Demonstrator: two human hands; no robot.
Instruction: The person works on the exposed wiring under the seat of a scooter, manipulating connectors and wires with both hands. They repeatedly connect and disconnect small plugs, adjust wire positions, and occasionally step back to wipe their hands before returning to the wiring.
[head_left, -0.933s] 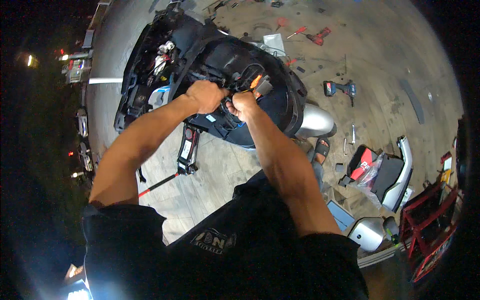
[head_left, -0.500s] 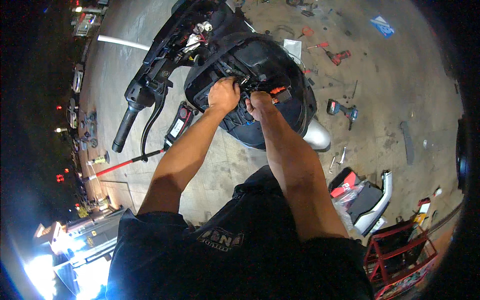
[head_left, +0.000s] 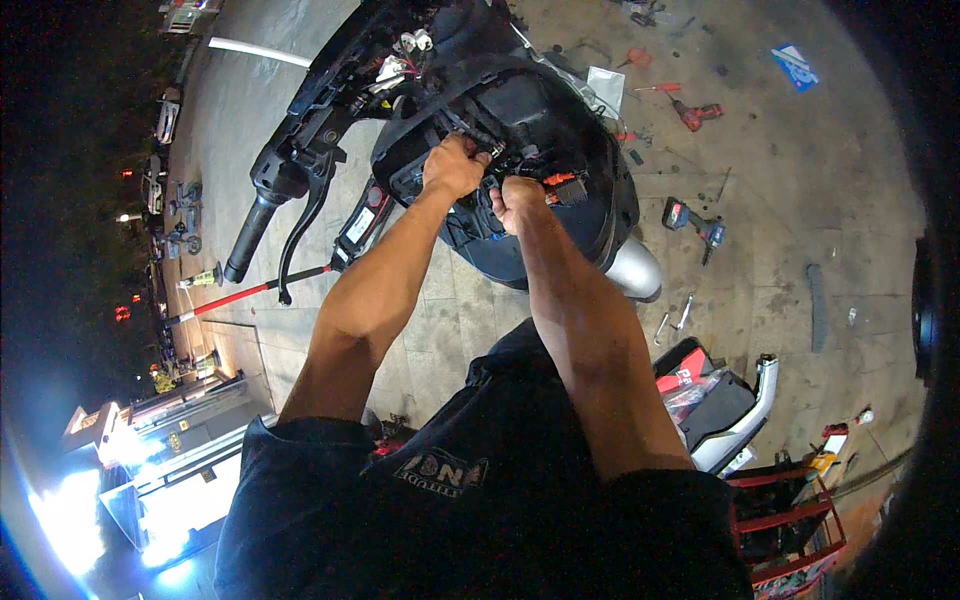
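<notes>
A partly dismantled black scooter body (head_left: 530,105) fills the upper middle, with exposed cables and white connectors (head_left: 390,70). My left hand (head_left: 455,165) is closed with fingers curled around a dark part inside the cavity, near a small metal fitting; exactly what it grips is hidden. My right hand (head_left: 515,205) is closed just to the right and lower, among cables, its hold hidden by the fingers. An orange part (head_left: 558,179) and a dark finned piece (head_left: 570,195) lie beside it. The handlebar (head_left: 255,225) with its lever reaches toward the lower left.
A jack (head_left: 355,230) with a red handle (head_left: 245,297) stands left of the body. On the floor at right lie a red drill (head_left: 697,115), blue drill (head_left: 700,230), wrenches (head_left: 685,312), detached panels (head_left: 730,405) and a red metal cart (head_left: 790,510). Parked vehicles (head_left: 170,120) line the left.
The view has shifted, bringing the handlebar and lit storefront into sight. My left hand has moved a little upward within the cavity; my right hand stays in about the same spot among the cables.
</notes>
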